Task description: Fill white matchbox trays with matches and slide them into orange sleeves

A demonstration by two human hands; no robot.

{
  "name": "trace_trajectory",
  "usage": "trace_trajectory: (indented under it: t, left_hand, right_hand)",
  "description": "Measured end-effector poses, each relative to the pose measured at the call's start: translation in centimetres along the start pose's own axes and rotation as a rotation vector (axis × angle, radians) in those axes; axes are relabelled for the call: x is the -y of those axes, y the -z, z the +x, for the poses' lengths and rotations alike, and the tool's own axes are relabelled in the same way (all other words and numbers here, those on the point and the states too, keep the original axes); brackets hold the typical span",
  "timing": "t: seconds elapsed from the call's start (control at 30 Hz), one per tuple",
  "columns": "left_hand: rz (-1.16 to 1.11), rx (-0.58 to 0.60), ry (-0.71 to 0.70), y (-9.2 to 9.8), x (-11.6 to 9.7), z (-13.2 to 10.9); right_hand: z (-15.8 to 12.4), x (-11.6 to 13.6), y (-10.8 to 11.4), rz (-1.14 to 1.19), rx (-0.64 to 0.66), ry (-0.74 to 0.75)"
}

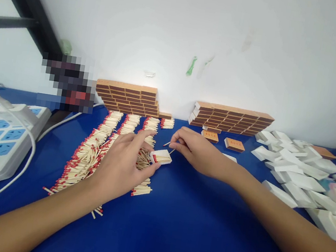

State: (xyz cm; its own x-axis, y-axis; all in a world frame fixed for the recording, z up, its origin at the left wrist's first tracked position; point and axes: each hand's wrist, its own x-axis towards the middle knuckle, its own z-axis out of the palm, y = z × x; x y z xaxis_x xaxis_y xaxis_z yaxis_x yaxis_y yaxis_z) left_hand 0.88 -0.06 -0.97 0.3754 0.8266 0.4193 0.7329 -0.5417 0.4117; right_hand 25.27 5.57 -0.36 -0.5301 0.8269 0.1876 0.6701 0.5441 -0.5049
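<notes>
My left hand grips a white matchbox tray between thumb and fingers, tilted above the table. Red-tipped matches lie inside that tray. Just to its right, my right hand pinches a single match by its plain end, the red head pointing left. Under and beside my left hand spread long rows of loose matches, partly hidden by the hand and forearm. A short bundle of matches lies at the far end of the rows.
Stacked matchboxes line the wall at left, with another stack at right. Two boxes lie flat before it, one an orange matchbox. White empty trays are heaped at right. A power strip and its cable occupy the left.
</notes>
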Motion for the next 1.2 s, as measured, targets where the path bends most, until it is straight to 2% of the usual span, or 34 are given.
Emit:
trace_trajectory:
  t: [0.1,0.2,0.37,0.43,0.63,0.83,1.03,1.2]
  left_hand:
    - [0.005,-0.001,-0.007,-0.1,0.0,0.0]
    - [0.004,-0.006,-0.017,-0.1,-0.1,-0.1]
    - [0.0,-0.01,-0.031,-0.1,-0.2,-0.2]
    - [0.001,-0.008,-0.026,-0.1,-0.2,-0.2]
    - [-0.009,-0.011,-0.041,-0.1,-0.2,-0.2]
    - [-0.016,-0.017,-0.051,0.0,-0.4,-0.2]
    - [-0.014,-0.001,-0.057,0.0,-0.3,-0.1]
    - [0.0,-0.003,-0.038,-0.1,-0.2,-0.1]
  right_hand:
    - [-0.3,0.3,-0.1,-0.009,0.013,0.031]
    - [-0.2,-0.8,0.5,-0.03,0.03,0.045]
    - [-0.3,-2.7,2.2,0.055,0.264,0.036]
    - [-0.3,-2.8,2.2,0.055,0.306,0.022]
    - [0.7,-2.9,0.0,0.04,0.098,0.005]
    - [1.2,-3.1,-1.1,0.082,-0.014,0.06]
    - [1.6,-3.1,-1.3,0.025,0.004,0.021]
    - [1.2,-2.5,-0.7,0.032,0.007,0.005]
